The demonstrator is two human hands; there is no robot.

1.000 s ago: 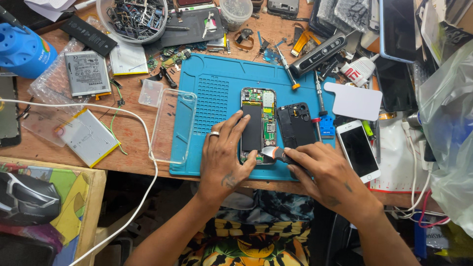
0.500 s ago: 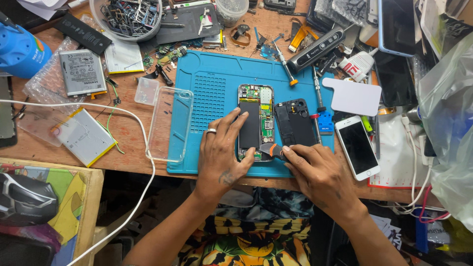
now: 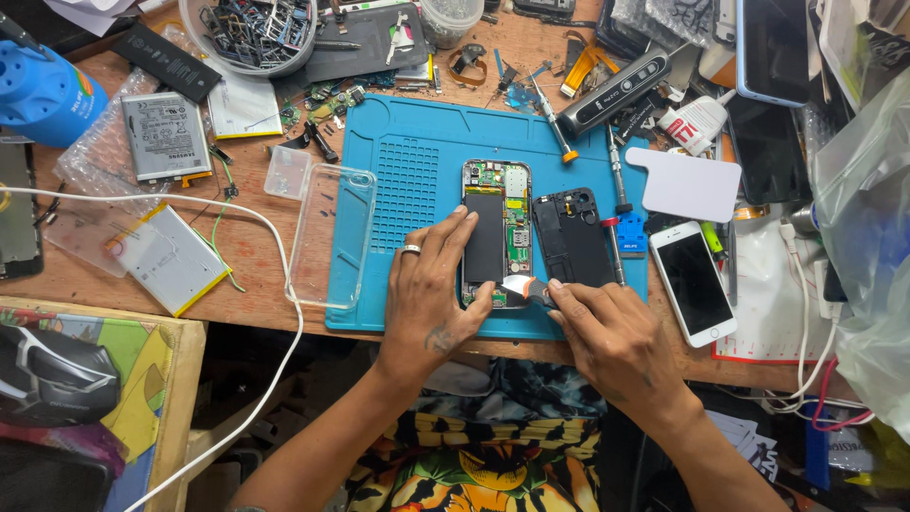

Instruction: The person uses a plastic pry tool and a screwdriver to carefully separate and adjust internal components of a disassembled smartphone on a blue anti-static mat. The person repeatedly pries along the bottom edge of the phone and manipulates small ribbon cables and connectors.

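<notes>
An opened phone [image 3: 497, 228] with its battery and circuit board exposed lies on a blue work mat [image 3: 417, 171]. My left hand [image 3: 431, 284], wearing a ring, rests flat on the phone's left edge and holds it down. My right hand [image 3: 607, 332] pinches a small orange and white pry tool [image 3: 524, 287], whose tip sits at the phone's lower end. A black back cover [image 3: 572, 237] lies just right of the phone.
A clear phone case [image 3: 332, 237] overlaps the mat's left edge. Flat batteries [image 3: 163, 135] lie at left with a white cable [image 3: 190, 204]. Screwdrivers [image 3: 550, 118], a white card [image 3: 687, 183], a white phone [image 3: 694, 282] and a parts bowl [image 3: 251, 33] crowd the bench.
Both hands stay on the phone's lower end. The view has shifted slightly; the right hand's tool sits a little further in under the phone's bottom edge.
</notes>
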